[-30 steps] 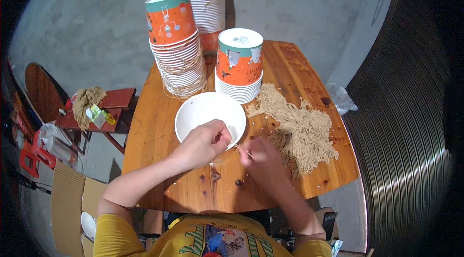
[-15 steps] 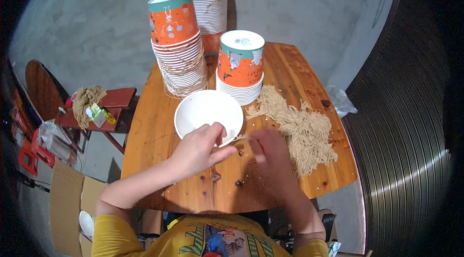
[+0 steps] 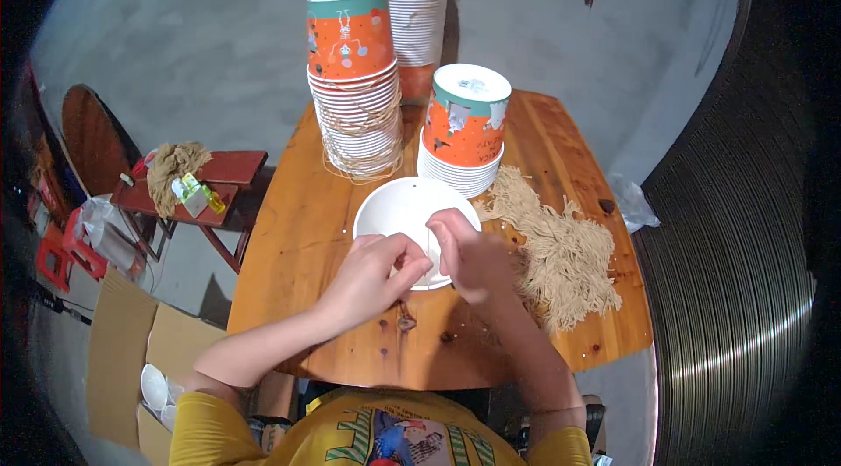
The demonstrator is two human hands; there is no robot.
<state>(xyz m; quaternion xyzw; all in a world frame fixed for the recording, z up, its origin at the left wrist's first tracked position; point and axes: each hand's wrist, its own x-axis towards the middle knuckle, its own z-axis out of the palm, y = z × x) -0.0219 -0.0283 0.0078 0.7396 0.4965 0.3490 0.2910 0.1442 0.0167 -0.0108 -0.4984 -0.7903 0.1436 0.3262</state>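
Note:
A white paper bucket [image 3: 385, 206] stands mouth up on the table in front of me. My left hand [image 3: 372, 280] is closed in a pinch at its near rim, fingertips together. Over the bucket's right side, my right hand [image 3: 470, 257] is raised, thumb and forefinger pinched. A thin pale string, only faintly visible, appears to run between the two pinches. Beside my right hand lies a bundle of tan string [image 3: 565, 260]. Behind the bucket is an upside-down stack of orange and green paper buckets [image 3: 464, 137].
A taller bucket stack [image 3: 355, 107] wound with loose string stands back left, another stack [image 3: 412, 6] behind it. The wooden table [image 3: 298, 291] has rounded edges. Left are a red bench [image 3: 236, 166] and an open cardboard box [image 3: 180, 345]; right, a ribbed dark shutter [image 3: 745, 291].
My right hand has risen from the bucket's right side to over its opening, fingers now pinched. My left hand stays near the rim. The whole view has shifted slightly.

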